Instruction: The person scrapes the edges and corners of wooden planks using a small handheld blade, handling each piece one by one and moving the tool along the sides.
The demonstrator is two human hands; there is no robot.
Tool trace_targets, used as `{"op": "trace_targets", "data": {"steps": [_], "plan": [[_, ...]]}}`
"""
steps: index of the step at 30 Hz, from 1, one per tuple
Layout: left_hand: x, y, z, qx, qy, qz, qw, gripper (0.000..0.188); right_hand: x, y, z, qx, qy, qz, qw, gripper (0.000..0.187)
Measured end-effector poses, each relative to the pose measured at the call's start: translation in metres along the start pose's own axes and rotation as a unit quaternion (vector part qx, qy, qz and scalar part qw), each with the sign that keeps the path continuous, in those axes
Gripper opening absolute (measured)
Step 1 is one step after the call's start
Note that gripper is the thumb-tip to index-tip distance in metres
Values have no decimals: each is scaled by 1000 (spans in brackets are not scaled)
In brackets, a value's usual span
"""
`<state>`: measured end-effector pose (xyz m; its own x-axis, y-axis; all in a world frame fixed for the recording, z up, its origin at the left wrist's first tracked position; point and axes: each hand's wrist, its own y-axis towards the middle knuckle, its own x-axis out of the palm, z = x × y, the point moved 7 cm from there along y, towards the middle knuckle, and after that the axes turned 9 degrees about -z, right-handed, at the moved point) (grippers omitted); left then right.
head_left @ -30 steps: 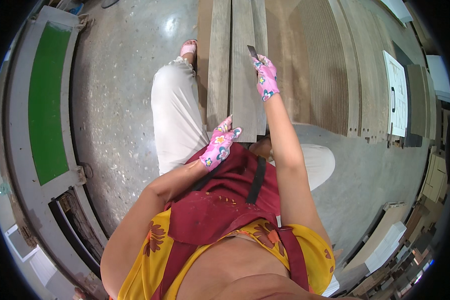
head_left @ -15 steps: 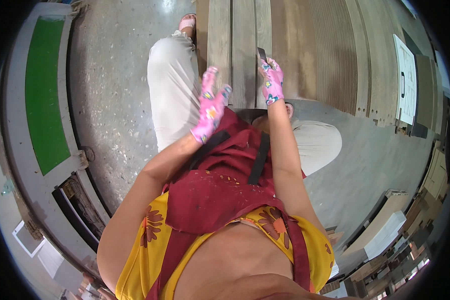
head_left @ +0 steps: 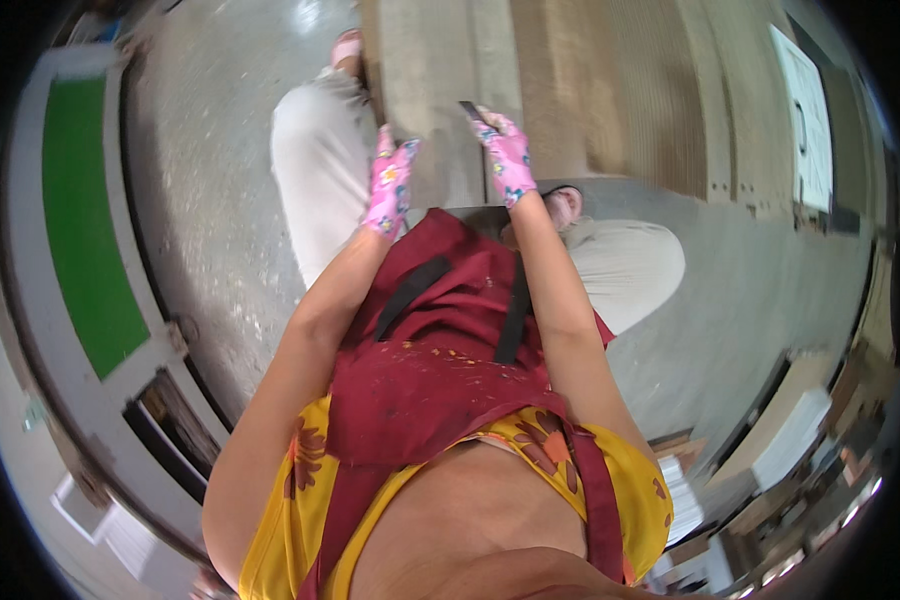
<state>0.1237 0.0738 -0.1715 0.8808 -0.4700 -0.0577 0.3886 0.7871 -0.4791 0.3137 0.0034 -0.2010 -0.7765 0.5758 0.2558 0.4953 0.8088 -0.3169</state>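
Pale grey-brown wood planks [head_left: 432, 90] with visible grain lie lengthwise before me, between my legs. My right hand [head_left: 508, 160], in a pink flowered glove, grips a small dark flat strip [head_left: 469, 110] whose exact kind I cannot make out. The strip sticks out past the fingertips, over the planks near a seam. My left hand [head_left: 389, 185], in a matching glove, is at the left edge of the nearest plank. Its fingers are stretched out and apart, with nothing seen in them; whether they touch the wood is unclear.
More boards, some finely ribbed [head_left: 660, 90], lie to the right, with a white panel [head_left: 802, 120] beyond. A grey-framed green panel [head_left: 90, 220] stands left across the concrete floor [head_left: 205, 190]. Stacked boards [head_left: 770, 430] lie at lower right. My maroon apron [head_left: 430, 390] covers my lap.
My left hand has moved forward and left to the plank edge. The right hand has shifted left with the dark strip. The whole view has also shifted and blurred slightly.
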Motion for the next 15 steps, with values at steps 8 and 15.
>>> {"op": "trace_targets", "data": {"steps": [8, 15], "plan": [[25, -10, 20, 123, -39, 32, 991, 52, -118, -49, -108, -83, -71, 130, 986, 20], [125, -33, 74, 160, 82, -186, 966, 46, -319, -109, -152, -68, -349, 393, 848, 21]]}}
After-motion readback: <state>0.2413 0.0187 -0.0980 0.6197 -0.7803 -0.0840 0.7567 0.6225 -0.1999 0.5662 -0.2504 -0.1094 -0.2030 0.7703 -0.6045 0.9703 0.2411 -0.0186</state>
